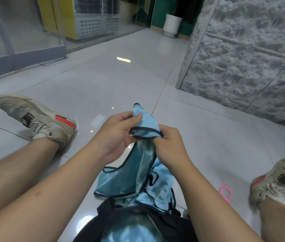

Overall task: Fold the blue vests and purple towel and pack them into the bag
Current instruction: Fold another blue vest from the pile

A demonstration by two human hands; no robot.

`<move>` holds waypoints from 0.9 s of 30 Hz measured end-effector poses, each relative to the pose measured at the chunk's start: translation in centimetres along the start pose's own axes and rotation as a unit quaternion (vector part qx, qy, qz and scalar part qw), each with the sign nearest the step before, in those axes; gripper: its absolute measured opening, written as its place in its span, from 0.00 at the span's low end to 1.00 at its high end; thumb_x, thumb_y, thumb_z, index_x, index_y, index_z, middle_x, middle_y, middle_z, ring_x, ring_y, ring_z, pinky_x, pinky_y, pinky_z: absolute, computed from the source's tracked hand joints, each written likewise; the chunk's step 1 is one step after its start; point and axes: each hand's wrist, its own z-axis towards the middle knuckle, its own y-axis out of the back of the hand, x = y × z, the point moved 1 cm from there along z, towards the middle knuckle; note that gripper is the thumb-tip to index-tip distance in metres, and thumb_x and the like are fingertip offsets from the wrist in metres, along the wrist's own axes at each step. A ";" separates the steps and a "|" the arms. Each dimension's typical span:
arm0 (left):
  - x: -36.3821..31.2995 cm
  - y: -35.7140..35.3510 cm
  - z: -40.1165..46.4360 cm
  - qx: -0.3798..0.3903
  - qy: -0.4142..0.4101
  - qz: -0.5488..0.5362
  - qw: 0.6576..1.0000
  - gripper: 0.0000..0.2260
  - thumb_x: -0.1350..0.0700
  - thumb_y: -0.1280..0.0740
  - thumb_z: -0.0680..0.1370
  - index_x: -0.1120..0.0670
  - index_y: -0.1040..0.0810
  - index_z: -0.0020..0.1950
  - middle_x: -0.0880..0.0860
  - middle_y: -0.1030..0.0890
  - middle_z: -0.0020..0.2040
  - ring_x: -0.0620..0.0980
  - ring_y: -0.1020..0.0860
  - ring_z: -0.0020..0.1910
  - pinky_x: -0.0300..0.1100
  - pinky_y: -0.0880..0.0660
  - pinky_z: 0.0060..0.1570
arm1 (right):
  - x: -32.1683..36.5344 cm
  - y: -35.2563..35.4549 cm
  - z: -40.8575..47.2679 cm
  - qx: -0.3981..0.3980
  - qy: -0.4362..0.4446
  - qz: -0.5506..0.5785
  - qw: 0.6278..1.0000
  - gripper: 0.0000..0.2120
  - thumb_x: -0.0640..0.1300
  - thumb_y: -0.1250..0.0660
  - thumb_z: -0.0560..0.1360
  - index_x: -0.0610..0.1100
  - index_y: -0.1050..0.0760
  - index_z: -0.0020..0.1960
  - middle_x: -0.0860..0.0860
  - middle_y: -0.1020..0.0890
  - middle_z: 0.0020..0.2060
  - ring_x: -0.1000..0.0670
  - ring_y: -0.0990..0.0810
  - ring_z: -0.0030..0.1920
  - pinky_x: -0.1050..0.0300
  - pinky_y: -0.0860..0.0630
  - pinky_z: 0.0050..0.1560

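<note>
A light blue vest (138,172) with dark trim hangs in front of me, its lower part trailing onto the floor. My left hand (119,135) pinches the top strap between thumb and fingers. My right hand (171,144) grips the vest's trimmed edge just beside it. More blue vest fabric (159,194) lies bunched under it, spilling toward the black bag (110,212) between my legs. Shiny blue cloth (131,229) shows inside the bag's open mouth. The purple towel is out of sight.
I sit on a glossy white tiled floor (103,81), legs spread, a sneaker at left (38,119) and right (277,180). A pink object (225,193) lies by my right leg. A textured grey wall (243,58) stands right, glass panels back left.
</note>
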 end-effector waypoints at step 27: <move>16.3 8.4 1.5 -0.128 0.342 -0.097 0.926 0.16 0.62 0.32 0.80 0.63 0.20 0.67 0.64 0.16 0.61 0.62 0.18 0.59 0.57 0.23 0.63 | 5.6 4.6 -0.1 -0.020 -0.099 0.264 0.959 0.13 0.48 0.35 0.84 0.43 0.15 0.47 0.43 0.12 0.44 0.42 0.14 0.44 0.41 0.19 0.56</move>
